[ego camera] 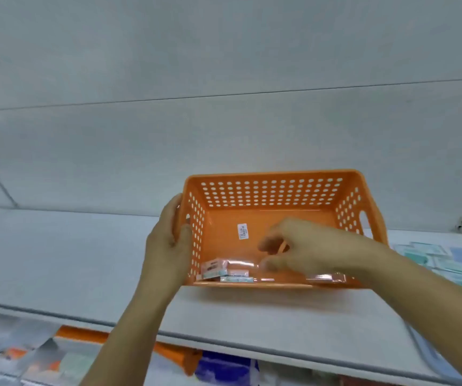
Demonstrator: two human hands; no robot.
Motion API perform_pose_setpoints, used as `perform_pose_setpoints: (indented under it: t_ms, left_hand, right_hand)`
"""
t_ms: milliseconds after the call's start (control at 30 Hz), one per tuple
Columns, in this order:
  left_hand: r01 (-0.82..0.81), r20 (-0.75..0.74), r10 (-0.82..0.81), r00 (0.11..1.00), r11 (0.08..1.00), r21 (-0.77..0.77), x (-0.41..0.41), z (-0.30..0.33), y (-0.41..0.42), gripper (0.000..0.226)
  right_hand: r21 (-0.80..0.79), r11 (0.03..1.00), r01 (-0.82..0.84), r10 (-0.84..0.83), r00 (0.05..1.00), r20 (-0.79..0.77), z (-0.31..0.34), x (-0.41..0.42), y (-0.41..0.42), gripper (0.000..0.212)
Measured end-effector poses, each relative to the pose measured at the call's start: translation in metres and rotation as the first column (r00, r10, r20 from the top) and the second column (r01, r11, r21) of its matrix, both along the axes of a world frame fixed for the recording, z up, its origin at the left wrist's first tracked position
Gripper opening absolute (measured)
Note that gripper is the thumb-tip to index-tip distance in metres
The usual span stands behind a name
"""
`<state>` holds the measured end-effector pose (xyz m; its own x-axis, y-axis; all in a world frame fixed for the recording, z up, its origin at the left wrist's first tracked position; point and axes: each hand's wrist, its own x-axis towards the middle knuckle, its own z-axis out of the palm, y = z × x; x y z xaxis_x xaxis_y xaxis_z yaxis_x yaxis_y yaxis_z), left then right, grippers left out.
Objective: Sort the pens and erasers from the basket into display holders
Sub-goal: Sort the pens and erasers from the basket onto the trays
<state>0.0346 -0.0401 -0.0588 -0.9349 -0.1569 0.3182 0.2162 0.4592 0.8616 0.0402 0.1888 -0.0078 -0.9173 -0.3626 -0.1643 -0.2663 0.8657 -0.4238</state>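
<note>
- Head view, count: one orange perforated basket (pixel 277 201), two hands, and a small cluster of packaged items low in the basket, about three pink and teal eraser packs (pixel 218 270) at the near left corner and one clear wrapped pack (pixel 325 277) at the near right; blur keeps the exact number uncertain.
- One white sticker (pixel 243 231) lies on the basket floor, apart from the packs.
- Left hand (pixel 168 240) is the grip on the basket: its fingers curl round the left wall at the handle slot, thumb on the outer side, grasping the basket.
- Right hand (pixel 305 247) reaches into the basket from the right, fingers bent downward with thumb and forefinger drawn close just above the floor; motion blur hides whether anything is pinched between them, so I cannot tell.
- Eraser packs lie just left of and below the right fingertips, near but not plainly touched; the clear pack sits under the right wrist.
- Basket stands on a pale grey shelf (pixel 57 260), tipped toward the camera, with a plain grey back panel behind.
- Teal and blue packets (pixel 430 257) lie on the same shelf at the right edge.
- Lower shelf below shows blurred orange, blue and clear goods (pixel 224 369).
</note>
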Motion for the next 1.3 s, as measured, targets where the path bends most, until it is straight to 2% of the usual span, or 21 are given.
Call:
perform_pose_setpoints:
  t_ms: [67, 133, 300, 400, 500, 733, 800, 900, 933, 1067, 1200, 1300]
  left_hand:
    - [0.005, -0.038, -0.002, 0.999, 0.997, 0.083, 0.008, -0.007, 0.002, 0.034]
    - [0.006, -0.056, 0.001, 0.998, 0.99, 0.14, 0.014, -0.009, 0.003, 0.036]
    - [0.015, -0.056, -0.006, 0.998, 0.987, 0.163, 0.019, -0.011, 0.005, 0.038]
    - [0.002, -0.028, 0.002, 1.0, 0.989, 0.147, 0.017, -0.012, 0.005, 0.042]
    - [0.005, -0.028, 0.0, 1.0, 0.988, 0.157, 0.016, -0.013, 0.005, 0.042]
    - [0.013, -0.05, -0.005, 0.999, 0.987, 0.162, 0.014, -0.014, 0.006, 0.041]
    - [0.003, -0.048, 0.005, 0.999, 0.988, 0.154, 0.014, -0.013, 0.006, 0.042]
    - [-0.002, -0.051, 0.01, 0.999, 0.988, 0.155, 0.014, -0.014, 0.007, 0.042]
    - [-0.004, -0.052, 0.012, 0.999, 0.988, 0.154, 0.013, -0.013, 0.007, 0.042]
    - [-0.02, -0.056, 0.028, 0.998, 0.99, 0.139, 0.013, -0.011, 0.008, 0.041]
    - [-0.046, -0.049, 0.053, 0.997, 0.989, 0.143, 0.013, -0.01, 0.009, 0.041]
    - [-0.053, -0.051, 0.062, 0.997, 0.986, 0.156, 0.011, -0.011, 0.011, 0.044]
  right_hand:
    - [0.143, 0.99, 0.004, -0.021, 0.993, 0.117, -0.009, -0.011, -0.019, 0.033]
    - [0.199, 0.98, 0.002, -0.037, 0.985, 0.171, -0.019, -0.019, -0.037, 0.029]
    - [-0.023, 0.99, 0.137, -0.12, 0.928, 0.354, -0.027, -0.031, -0.069, 0.048]
    - [-0.002, 0.996, 0.092, -0.086, 0.946, 0.314, -0.03, -0.03, -0.075, 0.042]
    - [-0.046, 0.99, 0.137, -0.117, 0.948, 0.297, -0.033, -0.03, -0.078, 0.032]
    - [0.057, 0.994, 0.098, -0.106, 0.978, 0.177, -0.034, -0.027, -0.087, 0.024]
    - [0.03, 0.993, 0.116, -0.119, 0.975, 0.189, -0.032, -0.025, -0.091, 0.033]
    - [-0.046, 0.988, 0.147, -0.133, 0.966, 0.223, -0.03, -0.022, -0.095, 0.063]
    - [-0.074, 0.985, 0.157, -0.135, 0.962, 0.239, -0.029, -0.022, -0.096, 0.065]
    - [-0.17, 0.97, 0.173, -0.117, 0.948, 0.297, -0.031, -0.024, -0.1, 0.045]
    - [-0.13, 0.979, 0.16, -0.121, 0.956, 0.268, -0.036, -0.027, -0.106, 0.029]
    - [-0.137, 0.977, 0.165, -0.133, 0.967, 0.217, -0.04, -0.028, -0.106, 0.032]
